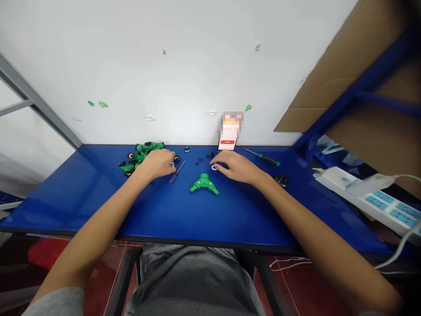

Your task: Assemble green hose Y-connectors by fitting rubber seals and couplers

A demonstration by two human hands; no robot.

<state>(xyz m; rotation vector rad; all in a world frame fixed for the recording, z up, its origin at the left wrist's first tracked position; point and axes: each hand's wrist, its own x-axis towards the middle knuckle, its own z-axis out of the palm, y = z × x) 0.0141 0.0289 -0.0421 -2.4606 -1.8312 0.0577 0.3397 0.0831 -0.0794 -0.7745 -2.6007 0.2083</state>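
Observation:
My left hand [160,162] is closed beside a pile of green hose splitters [149,147]. A small white piece [172,164] shows at its fingertips; its kind is hard to make out. My right hand [234,166] reaches over the blue table, with a white ring [214,167] between thumb and fingertips. In front, between both hands, a green Y-shaped hose splitter [204,183] lies with its two legs toward me. Just right of my left hand is a small screwdriver [177,172] with a red and purple handle. Black rubber rings [197,163] lie between the hands.
A phone [229,131] leans against the white wall behind my right hand. To the right lie a green-and-black screwdriver [268,159] and a dark round object [282,180]. A white power strip [368,193] stands by the right edge. Small black parts [187,149] sit near the wall.

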